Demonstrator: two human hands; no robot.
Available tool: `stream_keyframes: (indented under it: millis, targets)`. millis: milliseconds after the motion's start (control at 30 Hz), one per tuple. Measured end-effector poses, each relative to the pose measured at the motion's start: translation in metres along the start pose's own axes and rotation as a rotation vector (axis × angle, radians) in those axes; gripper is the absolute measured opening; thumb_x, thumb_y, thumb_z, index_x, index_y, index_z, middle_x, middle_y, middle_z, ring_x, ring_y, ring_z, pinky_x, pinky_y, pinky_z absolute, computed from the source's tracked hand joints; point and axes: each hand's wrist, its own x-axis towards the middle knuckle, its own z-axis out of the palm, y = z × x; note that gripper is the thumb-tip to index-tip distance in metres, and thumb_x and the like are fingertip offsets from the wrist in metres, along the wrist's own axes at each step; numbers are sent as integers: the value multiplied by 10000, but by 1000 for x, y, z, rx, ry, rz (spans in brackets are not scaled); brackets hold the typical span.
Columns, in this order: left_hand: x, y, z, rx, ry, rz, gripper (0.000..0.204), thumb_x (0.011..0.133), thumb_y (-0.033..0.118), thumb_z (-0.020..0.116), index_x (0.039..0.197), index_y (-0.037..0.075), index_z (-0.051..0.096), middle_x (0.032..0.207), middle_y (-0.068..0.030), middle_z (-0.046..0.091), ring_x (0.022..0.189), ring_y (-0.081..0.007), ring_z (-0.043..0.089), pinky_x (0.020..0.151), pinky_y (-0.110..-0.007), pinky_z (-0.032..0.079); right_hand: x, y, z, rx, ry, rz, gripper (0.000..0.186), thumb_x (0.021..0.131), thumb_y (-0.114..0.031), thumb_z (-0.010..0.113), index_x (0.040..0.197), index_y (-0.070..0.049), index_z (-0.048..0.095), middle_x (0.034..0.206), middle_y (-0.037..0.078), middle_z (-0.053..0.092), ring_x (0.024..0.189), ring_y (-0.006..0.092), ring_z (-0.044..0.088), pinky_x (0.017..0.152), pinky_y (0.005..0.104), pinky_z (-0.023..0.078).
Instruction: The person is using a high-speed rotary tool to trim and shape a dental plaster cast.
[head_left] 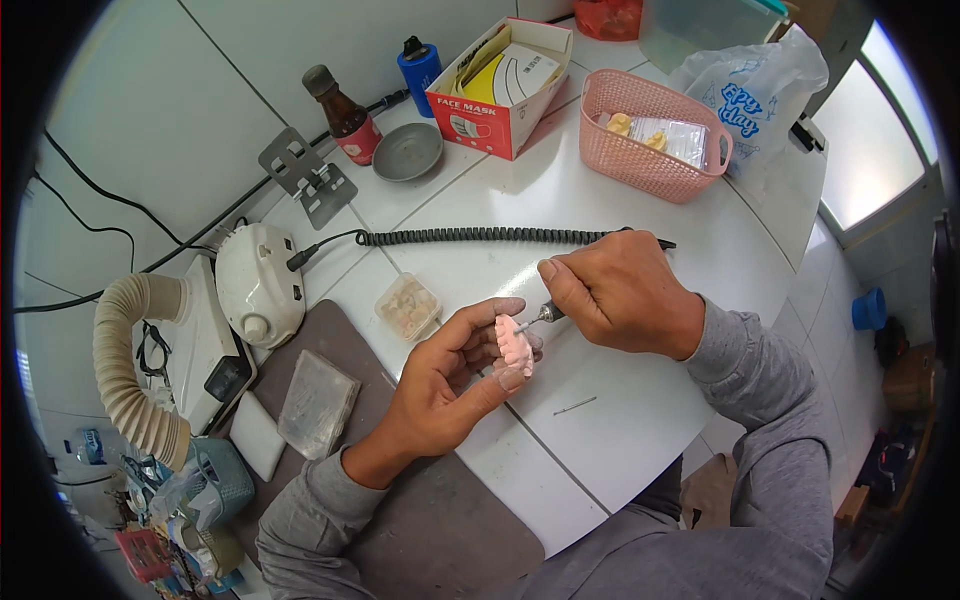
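Note:
My left hand holds a pink denture base with a scalloped edge between thumb and fingers, above the white tiled table. My right hand is wrapped round a rotary handpiece, most of which the fist hides. Its thin metal bur reaches to the denture base and appears to touch it. A black coiled cord runs from behind my right hand to a white control unit at the left. On the table below my right hand lies a slim loose bur.
A small clear box of pale pieces stands left of my hands. A brown mat bears a flat clear case. Behind are a brown bottle, grey dish, red mask box and pink basket. A ribbed hose curves at left.

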Motion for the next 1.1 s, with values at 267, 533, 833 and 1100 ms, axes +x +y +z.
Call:
stream_keyframes:
  millis: [267,533,833,1100]
  targets:
    - [-1,1,2,-4,18,-15,633,1011,54,704,1575,-43,433,1299,-155,700,1207,-239,704,1088,-383,530,-1,0,-2,-41,-11,-3,446,1062,-293,578,678,-117,721,580,139,634,530,377,644,513,478,493]
    - [-1,-1,0,-10,-3,-10,625,1012,41,692,1574,-44,432,1303,-157,695,1224,-242,695,1088,-380,530,1,-2,-3,-35,-6,5,439,1062,-285,583,684,-121,734,592,124,655,546,371,666,522,479,505]
    - [0,1,0,23,-15,12,617,1019,45,682,1575,-45,431,1301,-153,694,1219,-241,697,1082,-380,531,1,0,-2,-47,28,-29,427,1065,-282,590,700,-130,752,609,96,681,551,346,682,524,464,512]
    - [-1,-2,0,12,-3,-13,632,1015,48,700,1579,-42,427,1298,-151,694,1217,-239,696,1086,-385,529,0,0,-3,-43,10,-30,422,1057,-272,596,690,-127,745,598,115,666,546,354,675,521,468,506]
